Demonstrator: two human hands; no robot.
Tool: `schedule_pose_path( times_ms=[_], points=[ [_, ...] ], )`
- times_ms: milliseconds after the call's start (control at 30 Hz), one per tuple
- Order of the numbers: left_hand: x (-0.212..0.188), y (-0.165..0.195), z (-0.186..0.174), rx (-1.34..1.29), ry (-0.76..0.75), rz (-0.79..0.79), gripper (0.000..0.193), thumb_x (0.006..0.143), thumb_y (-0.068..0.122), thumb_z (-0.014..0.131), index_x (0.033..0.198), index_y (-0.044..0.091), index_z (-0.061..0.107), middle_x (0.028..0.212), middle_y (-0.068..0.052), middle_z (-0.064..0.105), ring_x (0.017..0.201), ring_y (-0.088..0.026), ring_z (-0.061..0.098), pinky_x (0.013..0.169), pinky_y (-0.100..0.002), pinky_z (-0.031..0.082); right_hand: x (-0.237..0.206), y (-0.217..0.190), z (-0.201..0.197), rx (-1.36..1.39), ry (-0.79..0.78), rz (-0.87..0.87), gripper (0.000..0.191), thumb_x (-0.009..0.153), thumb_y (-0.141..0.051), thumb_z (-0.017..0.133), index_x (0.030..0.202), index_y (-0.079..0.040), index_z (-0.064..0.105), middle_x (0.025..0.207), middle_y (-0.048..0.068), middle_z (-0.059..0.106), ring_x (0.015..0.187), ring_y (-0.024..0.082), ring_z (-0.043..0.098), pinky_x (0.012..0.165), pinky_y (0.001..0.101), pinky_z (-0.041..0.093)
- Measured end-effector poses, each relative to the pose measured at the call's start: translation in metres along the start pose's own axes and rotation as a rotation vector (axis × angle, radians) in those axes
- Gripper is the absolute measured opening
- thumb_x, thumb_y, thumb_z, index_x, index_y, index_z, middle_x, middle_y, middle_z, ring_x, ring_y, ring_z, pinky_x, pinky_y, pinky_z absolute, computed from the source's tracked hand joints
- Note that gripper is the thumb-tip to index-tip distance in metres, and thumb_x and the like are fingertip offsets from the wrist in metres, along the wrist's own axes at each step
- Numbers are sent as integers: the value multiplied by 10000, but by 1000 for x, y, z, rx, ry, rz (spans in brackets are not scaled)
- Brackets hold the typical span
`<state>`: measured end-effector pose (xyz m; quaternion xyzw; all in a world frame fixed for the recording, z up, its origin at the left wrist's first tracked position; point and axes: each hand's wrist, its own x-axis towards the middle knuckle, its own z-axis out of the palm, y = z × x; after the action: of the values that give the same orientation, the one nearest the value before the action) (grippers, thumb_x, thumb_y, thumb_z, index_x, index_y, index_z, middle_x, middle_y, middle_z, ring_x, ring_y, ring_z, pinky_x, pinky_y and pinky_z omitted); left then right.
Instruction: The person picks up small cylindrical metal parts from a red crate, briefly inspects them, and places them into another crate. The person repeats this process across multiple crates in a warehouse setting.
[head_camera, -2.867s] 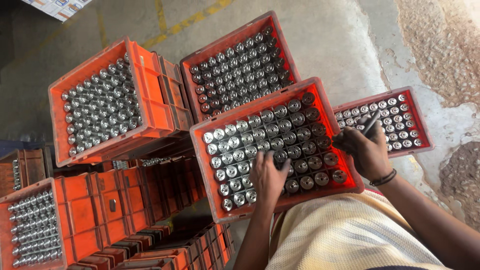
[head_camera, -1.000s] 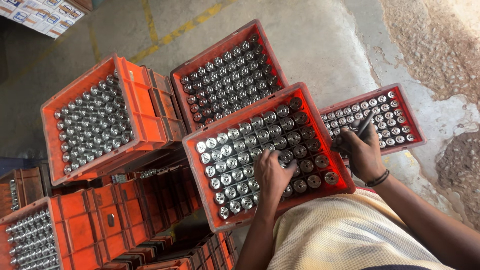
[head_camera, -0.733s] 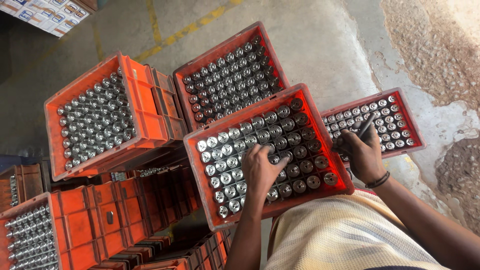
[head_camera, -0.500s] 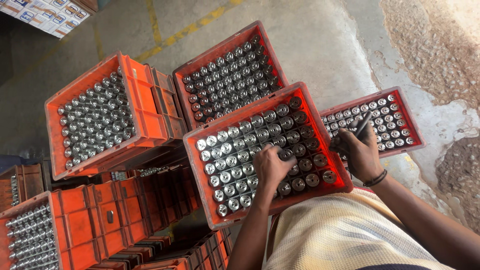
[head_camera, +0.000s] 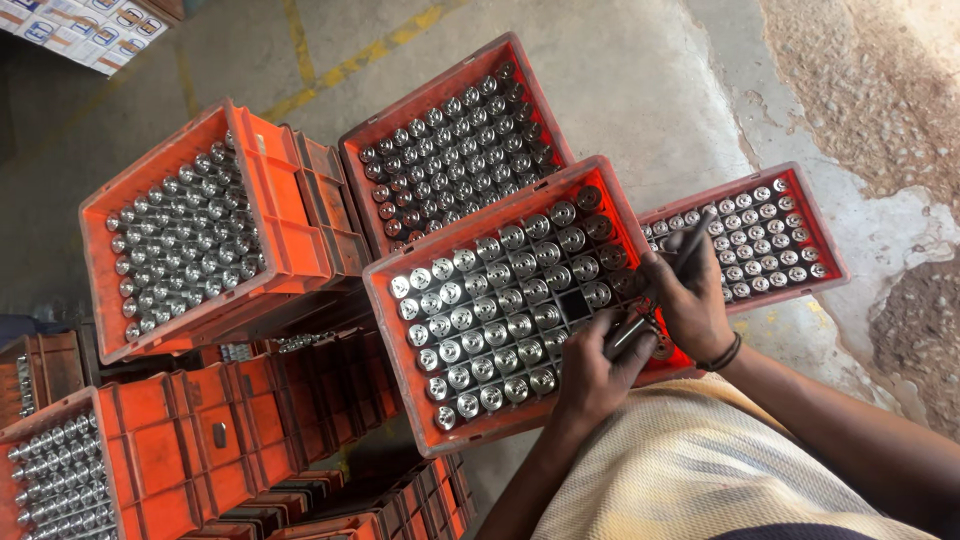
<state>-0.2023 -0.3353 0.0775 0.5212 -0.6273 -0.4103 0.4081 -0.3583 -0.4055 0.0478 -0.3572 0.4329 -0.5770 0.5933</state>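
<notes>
An orange crate (head_camera: 497, 437) right in front of me holds rows of upright shiny metal cylinders (head_camera: 470, 320); one slot (head_camera: 573, 304) near its right side shows dark and empty. My left hand (head_camera: 592, 372) grips one metal cylinder (head_camera: 626, 334) lifted over the crate's right end. My right hand (head_camera: 692, 305) is just beside it, almost touching, and holds a thin dark rod-like tool (head_camera: 690, 250) that points up and away. My yellow striped shirt fills the bottom of the view.
More orange crates full of the same parts stand around: one at the left (head_camera: 190, 235), one behind (head_camera: 450, 150), a lower one on the floor at the right (head_camera: 760, 235), one at the bottom left (head_camera: 60, 470). Printed cartons (head_camera: 80, 30) sit at the top left.
My left hand has gone from resting on the cylinders to holding one pulled out of the crate, next to my right hand. An empty slot now shows. The right hand has hardly moved.
</notes>
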Motion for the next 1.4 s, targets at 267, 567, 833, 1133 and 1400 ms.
schedule_pose_path(
  times_ms=[267, 567, 833, 1133, 1400],
  points=[
    [-7, -12, 11, -672, -130, -399, 335, 994, 299, 716, 1177, 33, 628, 825, -36, 657, 574, -83, 587, 483, -232, 492, 4, -7, 6, 41, 22, 41, 241, 1017, -41, 602, 1147, -106, 409, 896, 54, 592, 742, 133, 612, 628, 251, 521],
    [-2, -54, -30, 577, 194, -149, 465, 809, 221, 813, 1184, -13, 670, 1079, -193, 636, 807, -285, 703, 624, -381, 618, 40, -33, -63, 251, 161, -63, 242, 1095, 16, 583, 1237, -85, 415, 959, 77, 606, 810, 191, 669, 723, 376, 620],
    [28, -67, -4, 670, 72, -294, 522, 809, 385, 846, 1146, 11, 708, 1086, -117, 630, 774, -212, 638, 594, -350, 554, 17, -3, -53, 186, 184, 149, 252, 1025, 14, 591, 1158, -110, 417, 886, 82, 611, 752, 193, 673, 672, 368, 611],
    [53, -52, -55, 461, -8, 200, 373, 884, 505, 789, 927, 146, 700, 838, -10, 653, 697, -130, 573, 652, -337, 488, 18, -2, -53, 203, 187, 161, 266, 1010, -5, 605, 1159, -133, 425, 906, 61, 611, 757, 168, 667, 668, 335, 603],
    [14, -7, -7, -117, -154, -79, 432, 1008, 461, 624, 1210, 79, 622, 932, 16, 702, 739, -106, 696, 610, -269, 579, 14, -2, -21, -8, 52, 68, 216, 1023, -29, 584, 1142, -110, 424, 889, 61, 618, 747, 155, 661, 594, 278, 538]
  ],
)
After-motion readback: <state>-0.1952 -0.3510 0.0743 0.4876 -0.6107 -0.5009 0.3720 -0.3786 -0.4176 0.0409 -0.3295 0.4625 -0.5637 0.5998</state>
